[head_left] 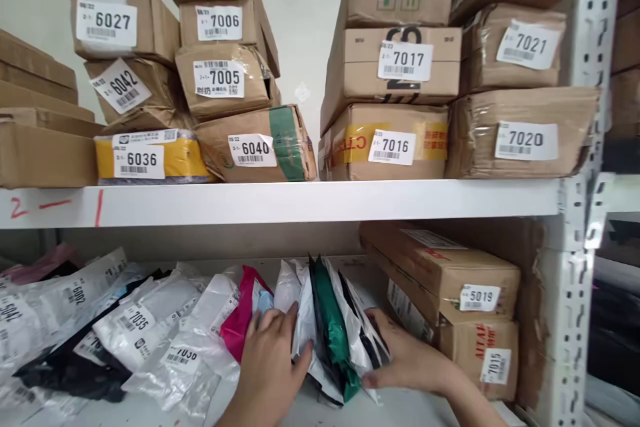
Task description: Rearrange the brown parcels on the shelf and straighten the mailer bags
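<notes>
Several mailer bags stand on edge in a row on the lower shelf, between my two hands. My left hand (273, 363) has its fingers apart and touches the left side of the row, by a white mailer bag (304, 320) and beside a pink mailer bag (245, 313). A dark green mailer bag (334, 330) stands in the middle. At the right end, my right hand (403, 353) curls round the edge of a black-and-white mailer bag (365, 327), thumb at the front. Part of its fingers is hidden behind that bag.
Left on the lower shelf lie white parcels (145, 323) and a black one (75, 370). Cartons labelled 5019 (450, 273) and 7015 (465, 347) are stacked at the right. A white shelf beam (300, 203) crosses above my hands, bearing cartons; a slotted post (575, 280) stands right.
</notes>
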`<state>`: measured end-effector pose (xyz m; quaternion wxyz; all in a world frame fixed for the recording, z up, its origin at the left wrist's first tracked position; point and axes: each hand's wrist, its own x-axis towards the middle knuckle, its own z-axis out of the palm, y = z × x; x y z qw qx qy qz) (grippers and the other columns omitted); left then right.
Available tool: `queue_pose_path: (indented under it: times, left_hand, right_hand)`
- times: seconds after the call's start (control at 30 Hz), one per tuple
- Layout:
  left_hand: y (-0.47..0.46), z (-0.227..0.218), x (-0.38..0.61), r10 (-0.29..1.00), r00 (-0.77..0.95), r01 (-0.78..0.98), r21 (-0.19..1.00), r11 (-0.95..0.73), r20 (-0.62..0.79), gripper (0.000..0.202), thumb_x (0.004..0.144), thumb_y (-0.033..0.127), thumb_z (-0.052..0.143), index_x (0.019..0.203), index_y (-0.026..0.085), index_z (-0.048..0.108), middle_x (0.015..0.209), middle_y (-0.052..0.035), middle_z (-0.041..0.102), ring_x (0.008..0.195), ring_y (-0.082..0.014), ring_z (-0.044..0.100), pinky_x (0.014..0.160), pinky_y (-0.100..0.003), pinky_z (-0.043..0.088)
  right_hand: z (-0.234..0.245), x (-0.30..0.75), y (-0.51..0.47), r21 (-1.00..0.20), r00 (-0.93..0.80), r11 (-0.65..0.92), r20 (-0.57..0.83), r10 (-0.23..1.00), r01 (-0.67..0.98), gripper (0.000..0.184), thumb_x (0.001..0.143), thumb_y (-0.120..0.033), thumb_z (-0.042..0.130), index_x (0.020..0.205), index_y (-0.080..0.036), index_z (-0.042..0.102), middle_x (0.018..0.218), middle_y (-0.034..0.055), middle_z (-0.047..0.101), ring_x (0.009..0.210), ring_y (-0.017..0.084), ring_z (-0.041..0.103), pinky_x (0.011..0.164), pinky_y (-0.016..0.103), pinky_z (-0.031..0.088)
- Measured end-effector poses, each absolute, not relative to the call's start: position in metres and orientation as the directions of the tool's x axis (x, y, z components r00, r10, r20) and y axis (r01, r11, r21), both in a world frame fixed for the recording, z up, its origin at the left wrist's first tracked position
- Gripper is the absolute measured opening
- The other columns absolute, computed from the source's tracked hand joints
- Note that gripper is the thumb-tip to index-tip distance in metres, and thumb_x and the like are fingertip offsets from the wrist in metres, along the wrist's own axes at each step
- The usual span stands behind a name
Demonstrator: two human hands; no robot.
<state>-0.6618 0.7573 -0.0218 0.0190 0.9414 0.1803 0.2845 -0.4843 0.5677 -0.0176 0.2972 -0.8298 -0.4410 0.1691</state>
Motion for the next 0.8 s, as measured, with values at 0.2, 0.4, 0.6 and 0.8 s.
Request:
queue_pose_path:
  times: [0.2,0.4,0.6,0.8]
  left_hand:
    - [0.767,-0.07,-0.656,0.077,0.405,0.202,-0.007,-0.979,0.911,0.04,0.085,0.017,0.048,0.125,0.015,0.053,0.104,-0.0089,0.069,0.096,-0.0226,0.063,0.077,-0.033,0.055]
    - [0.766,-0.06,-0.661,0.138,0.257,0.066,0.125,-0.99,0.957,0.035,0.085,0.008,0.041,0.116,0.019,0.053,0.103,-0.0065,0.064,0.103,-0.0187,0.056,0.087,-0.03,0.049]
    - [0.782,-0.037,-0.698,0.316,0.178,0.359,0.237,-0.903,0.932,0.03,0.091,0.03,0.044,0.119,0.025,0.056,0.122,-0.0123,0.053,0.12,-0.0369,0.043,0.097,-0.063,0.037]
    - [0.857,-0.057,-0.739,0.664,0.255,0.617,0.41,-0.671,0.702,0.055,0.085,0.057,0.043,0.126,0.023,0.057,0.128,-0.0194,0.048,0.119,-0.0476,0.045,0.09,-0.074,0.037]
  right_hand:
    - [-0.022,-0.497,0.591,-0.728,0.548,-0.32,0.09,0.832,0.606,0.132,0.047,-0.039,0.086,0.151,-0.011,0.009,0.136,0.0173,0.052,0.127,0.033,0.048,0.108,0.038,0.035]
    - [-0.036,-0.504,0.612,-0.784,0.435,-0.115,0.21,0.876,0.61,0.133,0.045,-0.049,0.087,0.152,-0.019,0.013,0.148,0.0151,0.04,0.133,0.034,0.041,0.113,0.041,0.03]
    - [-0.063,-0.491,0.61,-0.809,0.479,-0.057,0.288,0.829,0.586,0.133,0.047,-0.07,0.08,0.151,-0.015,0.019,0.155,0.0204,0.025,0.141,0.038,0.026,0.118,0.046,0.019]
    - [-0.058,-0.493,0.606,-0.885,0.524,-0.093,0.182,0.832,0.457,0.157,0.036,-0.075,0.081,0.151,-0.008,-0.004,0.156,0.0244,0.015,0.145,0.034,0.019,0.121,0.042,0.007]
